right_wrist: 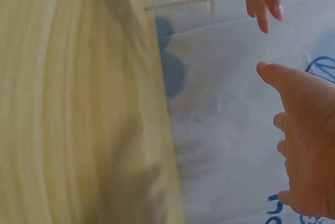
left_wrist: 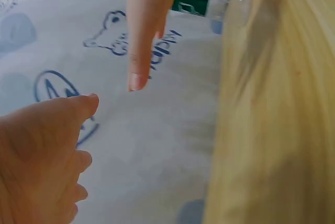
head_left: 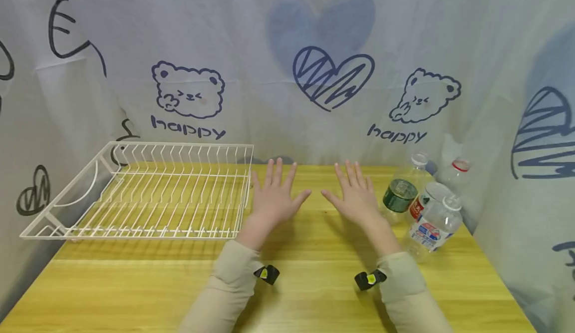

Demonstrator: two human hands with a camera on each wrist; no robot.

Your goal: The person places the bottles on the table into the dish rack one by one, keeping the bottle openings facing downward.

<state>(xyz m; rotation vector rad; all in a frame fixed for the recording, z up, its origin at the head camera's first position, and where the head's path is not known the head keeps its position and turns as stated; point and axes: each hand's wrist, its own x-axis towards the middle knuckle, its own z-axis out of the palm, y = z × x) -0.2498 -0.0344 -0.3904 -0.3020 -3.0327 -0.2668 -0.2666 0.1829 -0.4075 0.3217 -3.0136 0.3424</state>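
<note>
Both hands hover above the wooden table [head_left: 314,283], fingers spread and straight, with nothing in them. My left hand [head_left: 275,200] is just right of a white wire dish rack [head_left: 179,144]; whether it touches the rack's edge I cannot tell. Left of the bottles is my right hand [head_left: 358,200], the nearest being a clear bottle with a green label [head_left: 400,195]. The left wrist view has the left hand [left_wrist: 42,140] with its thumb out and the right hand [left_wrist: 149,20] beyond. In the right wrist view, the right hand [right_wrist: 311,130] holds nothing either.
Several plastic bottles cluster at the table's right: one has a blue-and-white label [head_left: 429,233], another a red label [head_left: 417,207], and a third a red cap [head_left: 460,165]. A printed cloth [head_left: 260,98] hangs behind the table and along its sides.
</note>
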